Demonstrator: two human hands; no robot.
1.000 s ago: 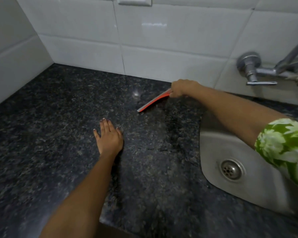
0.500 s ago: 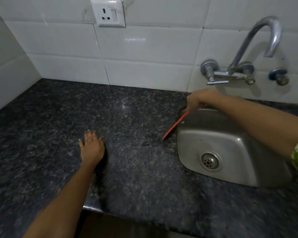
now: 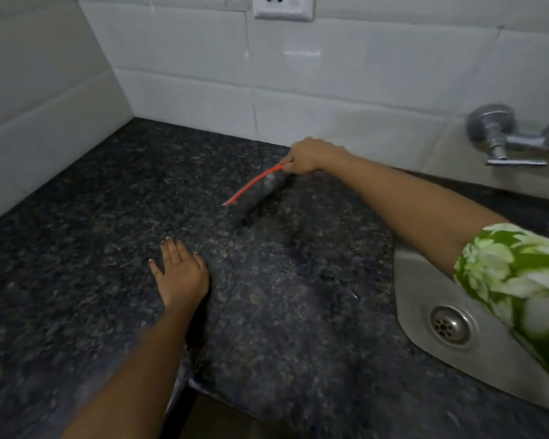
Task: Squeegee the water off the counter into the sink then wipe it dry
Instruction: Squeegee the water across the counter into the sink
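Two hands: right (image 3: 308, 156) gripping squeegee (image 3: 254, 184), left (image 3: 181, 274) flat on counter (image 3: 76, 248).

White tiled walls (image 3: 178, 90), wall socket (image 3: 282, 6), seemingly dim light.

No legible text, label, brand, number or sign anywhere in view. Wall socket plate (image 3: 283, 7) at the top edge: plain white, two dark pin holes, no marking readable. Tap fitting (image 3: 501, 137) at right: bare metal, blurred; any stamp on it is perhaps too small to resolve. Sleeve (image 3: 517, 280): green and white floral print only, no lettering.
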